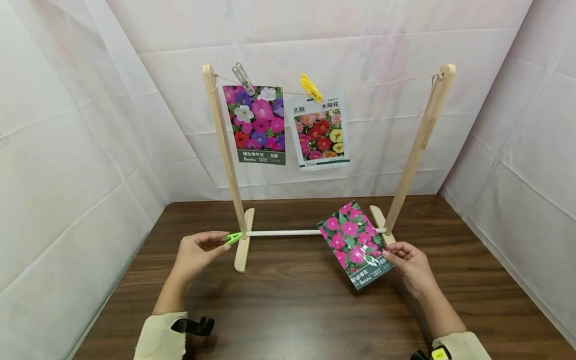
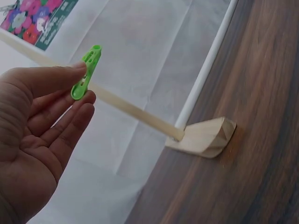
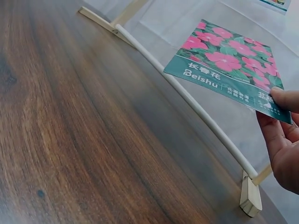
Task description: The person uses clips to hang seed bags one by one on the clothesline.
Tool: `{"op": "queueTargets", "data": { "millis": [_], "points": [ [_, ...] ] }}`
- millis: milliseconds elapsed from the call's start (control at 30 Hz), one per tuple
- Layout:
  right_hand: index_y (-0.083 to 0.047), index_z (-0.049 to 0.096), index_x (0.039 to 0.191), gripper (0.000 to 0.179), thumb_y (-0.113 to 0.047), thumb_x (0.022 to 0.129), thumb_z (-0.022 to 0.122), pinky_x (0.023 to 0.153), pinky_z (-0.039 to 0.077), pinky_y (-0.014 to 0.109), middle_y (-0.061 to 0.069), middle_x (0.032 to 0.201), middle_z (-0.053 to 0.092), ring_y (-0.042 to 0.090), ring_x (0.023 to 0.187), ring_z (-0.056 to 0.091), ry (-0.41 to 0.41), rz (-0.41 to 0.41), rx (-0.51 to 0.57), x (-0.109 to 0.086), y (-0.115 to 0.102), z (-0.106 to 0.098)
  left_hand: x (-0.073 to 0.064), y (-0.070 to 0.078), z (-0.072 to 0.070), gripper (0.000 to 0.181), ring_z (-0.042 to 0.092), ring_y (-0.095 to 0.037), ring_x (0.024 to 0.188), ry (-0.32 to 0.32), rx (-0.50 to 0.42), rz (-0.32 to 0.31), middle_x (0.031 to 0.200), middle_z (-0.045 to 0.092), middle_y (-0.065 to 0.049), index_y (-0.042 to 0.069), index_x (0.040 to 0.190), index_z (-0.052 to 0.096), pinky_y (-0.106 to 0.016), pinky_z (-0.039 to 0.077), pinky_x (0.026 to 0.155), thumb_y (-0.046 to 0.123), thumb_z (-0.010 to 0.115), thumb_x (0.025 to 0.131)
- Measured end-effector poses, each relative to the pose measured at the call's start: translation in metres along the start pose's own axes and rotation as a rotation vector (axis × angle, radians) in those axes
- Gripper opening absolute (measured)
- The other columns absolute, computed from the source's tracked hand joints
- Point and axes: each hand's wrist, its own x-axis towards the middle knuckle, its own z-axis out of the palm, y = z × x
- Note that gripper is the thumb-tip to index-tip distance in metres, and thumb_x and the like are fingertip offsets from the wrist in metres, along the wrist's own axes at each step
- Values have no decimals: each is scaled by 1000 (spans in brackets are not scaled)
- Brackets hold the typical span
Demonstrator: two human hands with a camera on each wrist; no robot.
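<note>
Between thumb and fingers my left hand (image 1: 196, 254) pinches a green clothespin (image 2: 87, 72), held near the foot of the rack's left post. My right hand (image 1: 412, 266) grips a seed packet (image 1: 353, 242) with pink flowers by its lower right corner, tilted, in front of the white crossbar (image 1: 288, 233). On the string (image 1: 387, 82) above hang two more packets. One, with purple and pink flowers (image 1: 258, 122), is clipped by a grey clothespin (image 1: 243, 79); the other, a white packet (image 1: 320, 132), by a yellow clothespin (image 1: 311, 88).
The wooden rack stands on the dark brown table (image 1: 279, 310), its left post (image 1: 225, 145) and right post (image 1: 418, 140) set on flat feet. Bare string runs from the white packet to the right post. White cloth (image 1: 157, 110) hangs behind and at both sides.
</note>
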Motion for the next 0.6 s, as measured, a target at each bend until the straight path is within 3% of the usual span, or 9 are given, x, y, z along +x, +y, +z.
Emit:
{"op": "queueTargets", "data": {
  "millis": [133,400,600],
  "points": [
    [-11,70,86,13,2,87,71,59,52,20,1,81,66,8,69,61,1,-17,32,-1,-2,1,3,5,4,34,69,-12,87,12,-27,33,103,69,-22,-5,111,70,-22,56,76,4,80,81],
    [-12,70,85,21,7,90,64,53,45,20,-2,78,67,6,66,59,-18,-61,79,-1,-5,3,6,13,13,34,69,-33,94,9,-30,96,112,66,-22,-5,109,70,-36,57,79,-3,80,77],
    [-11,70,85,23,11,90,62,49,41,18,-1,79,68,6,63,57,-42,-104,155,-1,-8,5,10,18,21,31,69,-35,90,3,-50,133,107,67,-18,-3,106,71,-30,58,76,-2,81,77]
  ]
}}
